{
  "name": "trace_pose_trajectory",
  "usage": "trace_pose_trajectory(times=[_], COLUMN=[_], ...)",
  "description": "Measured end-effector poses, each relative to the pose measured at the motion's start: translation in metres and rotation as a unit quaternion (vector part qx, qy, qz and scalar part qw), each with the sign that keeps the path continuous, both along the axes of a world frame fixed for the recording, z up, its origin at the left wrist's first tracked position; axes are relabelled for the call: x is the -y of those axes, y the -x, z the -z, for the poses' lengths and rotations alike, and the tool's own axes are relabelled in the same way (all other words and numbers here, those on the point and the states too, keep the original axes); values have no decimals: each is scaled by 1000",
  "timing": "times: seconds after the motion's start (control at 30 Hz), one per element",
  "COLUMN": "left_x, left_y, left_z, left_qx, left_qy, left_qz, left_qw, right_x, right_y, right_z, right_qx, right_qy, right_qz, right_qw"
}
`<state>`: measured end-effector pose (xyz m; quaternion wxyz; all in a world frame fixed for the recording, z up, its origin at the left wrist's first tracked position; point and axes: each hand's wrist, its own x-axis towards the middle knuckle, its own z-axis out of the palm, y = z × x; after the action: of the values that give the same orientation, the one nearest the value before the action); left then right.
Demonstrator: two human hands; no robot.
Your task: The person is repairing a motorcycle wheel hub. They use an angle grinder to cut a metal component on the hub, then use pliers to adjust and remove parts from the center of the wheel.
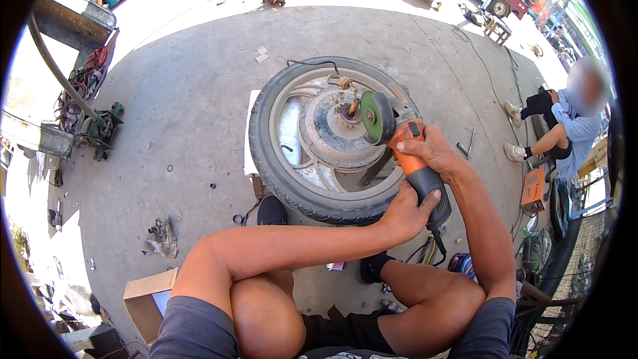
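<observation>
Both my hands are closed round an orange and black angle grinder (425, 174). My left hand (407, 216) wraps the dark rear end near the cord. Farther forward, my right hand (435, 153) grips the orange body behind the head. A green disc (376, 118) sits at its front, close to the rusty axle (351, 110) in the middle of a hub-motor wheel; whether they touch I cannot tell. The wheel lies flat, with a black tyre (266, 159), pale spokes and a round grey hub (322, 134). A dark cable (312, 61) curves over its far rim.
A person (573, 119) sits at the right beside an orange box (533, 191). Tools (470, 143) and cords lie on the concrete floor (179, 93). To the left stand a vise (100, 129) and a crumpled rag (161, 238). An open cardboard box (143, 299) is near my left knee.
</observation>
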<state>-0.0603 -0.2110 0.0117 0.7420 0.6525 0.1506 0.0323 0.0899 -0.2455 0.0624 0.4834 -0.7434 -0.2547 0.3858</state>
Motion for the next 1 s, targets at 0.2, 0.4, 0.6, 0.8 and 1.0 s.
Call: trace_pose_trajectory(times=[0.2, 0.4, 0.6, 0.8, 1.0], left_x=[-3, -2, 0, 0, 4], left_y=[1, 1, 0, -2, -3], left_z=[-5, -5, -3, 1, 4], left_qx=[-10, -10, 2, 0, 6], left_qy=[9, 9, 2, -4, -6], left_qz=[16, 11, -6, -4, -9], left_qw=[1000, 1000, 1000, 1000, 1000], right_x=[-1, 0, -2, -2, 1], right_y=[3, 3, 4, -3, -4], right_z=[-5, -4, -7, 0, -1], right_qx=[5, 4, 4, -4, -5], right_qy=[8, -2, 0, -3, -4], right_qz=[2, 1, 0, -13, -7], right_qw=[1000, 1000, 1000, 1000, 1000])
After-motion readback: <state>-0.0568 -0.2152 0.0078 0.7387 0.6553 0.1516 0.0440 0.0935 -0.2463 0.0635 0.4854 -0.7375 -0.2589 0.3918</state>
